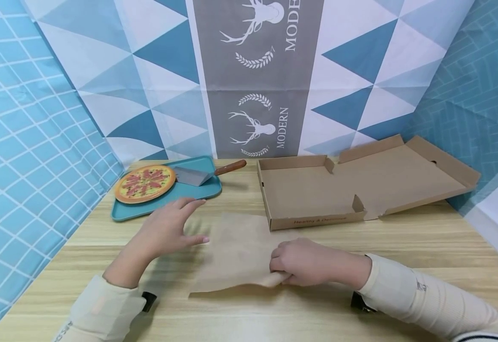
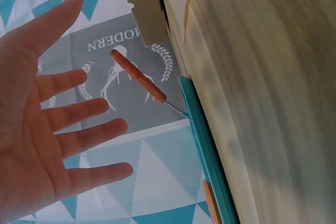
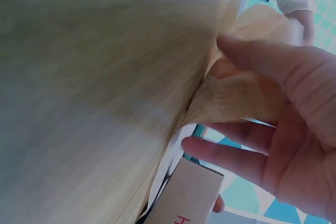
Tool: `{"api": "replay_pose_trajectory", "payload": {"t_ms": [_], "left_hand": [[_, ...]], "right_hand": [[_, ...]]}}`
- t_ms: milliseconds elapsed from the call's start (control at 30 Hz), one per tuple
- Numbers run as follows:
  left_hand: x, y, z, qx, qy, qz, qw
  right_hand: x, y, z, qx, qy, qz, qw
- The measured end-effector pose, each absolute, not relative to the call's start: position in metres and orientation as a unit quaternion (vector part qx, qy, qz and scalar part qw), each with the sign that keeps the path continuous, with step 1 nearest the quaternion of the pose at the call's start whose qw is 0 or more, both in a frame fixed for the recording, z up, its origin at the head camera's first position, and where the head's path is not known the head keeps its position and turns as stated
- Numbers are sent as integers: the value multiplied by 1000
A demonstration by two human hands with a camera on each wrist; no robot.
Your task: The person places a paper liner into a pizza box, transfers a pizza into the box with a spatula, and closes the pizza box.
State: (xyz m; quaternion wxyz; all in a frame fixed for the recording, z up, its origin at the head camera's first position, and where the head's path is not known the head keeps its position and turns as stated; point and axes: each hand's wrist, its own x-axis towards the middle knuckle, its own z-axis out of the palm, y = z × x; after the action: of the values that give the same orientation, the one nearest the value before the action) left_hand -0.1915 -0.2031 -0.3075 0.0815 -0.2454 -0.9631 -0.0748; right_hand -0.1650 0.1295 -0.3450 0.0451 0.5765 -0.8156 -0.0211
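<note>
A sheet of brown paper [image 1: 240,251] lies on the wooden table in front of the person, its near edge lifted and curling. My right hand [image 1: 304,261] pinches the paper's near right corner between thumb and fingers; in the right wrist view the paper [image 3: 236,98] bends up by the thumb. My left hand [image 1: 167,230] hovers at the left of the sheet, holding nothing. Its fingers are spread and straight, as the left wrist view of the hand [image 2: 31,124] shows.
Behind the left hand, a teal tray [image 1: 139,210] carries a pizza [image 1: 145,184] and a pizza server with a wooden handle [image 1: 230,167] that sticks out over the tray's edge. An unfolded cardboard pizza box [image 1: 304,190] stands at the back right, overlapping the paper's far corner.
</note>
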Motion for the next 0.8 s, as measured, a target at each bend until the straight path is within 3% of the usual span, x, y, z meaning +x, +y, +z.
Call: {"api": "replay_pose_trajectory", "payload": {"t_ms": [800], "left_hand": [[-193,-203,-308,-248,-961,-78,91]], "right_hand": [[-168,141,-331,587,-790,80,157]]}}
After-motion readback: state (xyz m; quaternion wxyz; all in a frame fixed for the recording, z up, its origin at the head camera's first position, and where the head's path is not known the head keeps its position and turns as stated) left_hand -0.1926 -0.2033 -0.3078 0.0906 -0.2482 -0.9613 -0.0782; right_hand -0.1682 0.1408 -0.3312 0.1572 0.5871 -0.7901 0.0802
